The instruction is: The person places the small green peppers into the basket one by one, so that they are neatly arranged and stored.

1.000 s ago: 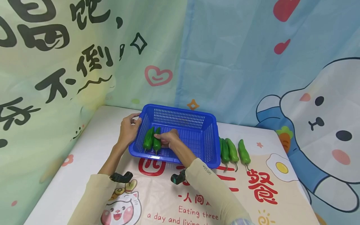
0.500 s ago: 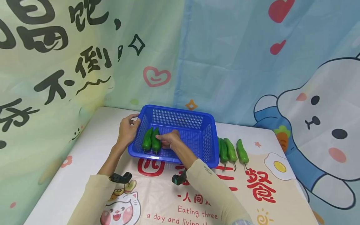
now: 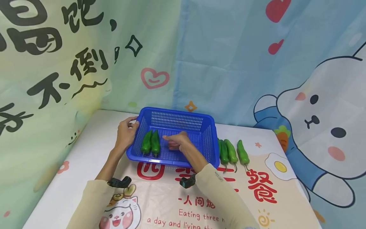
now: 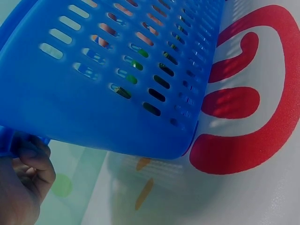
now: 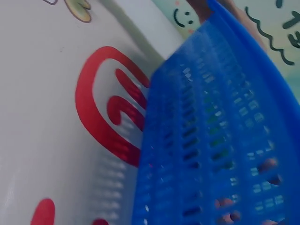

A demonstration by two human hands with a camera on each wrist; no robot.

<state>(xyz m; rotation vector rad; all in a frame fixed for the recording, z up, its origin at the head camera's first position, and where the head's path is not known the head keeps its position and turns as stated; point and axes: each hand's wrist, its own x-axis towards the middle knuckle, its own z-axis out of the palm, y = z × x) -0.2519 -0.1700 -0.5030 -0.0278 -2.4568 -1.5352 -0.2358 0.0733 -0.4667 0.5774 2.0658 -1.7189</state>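
A blue plastic basket (image 3: pixel 183 163) with slotted walls stands on the table, slightly tilted in the head view. At its left rim my left hand (image 3: pixel 126 133) grips the edge; the left wrist view shows the curled fingers (image 4: pixel 38 161) there. Inside, toward the left wall, one green pepper (image 3: pixel 146 143) lies alongside a second green pepper (image 3: pixel 155 144), stems toward me. My right hand (image 3: pixel 178 141) is over the basket floor, right of the peppers and apart from them, holding nothing. The near wall mostly hides that hand in the right wrist view.
Just right of the basket, several green peppers (image 3: pixel 231 151) lie on the table, one partly hidden behind the rim. A single pepper (image 3: pixel 243 153) sits slightly apart from them. A printed cloth (image 3: pixel 200 70) hangs behind the table.
My right hand has let go of the second pepper and drawn back to the right. That pepper stays beside the first. The left hand keeps its grip on the rim; the head view has shifted slightly.
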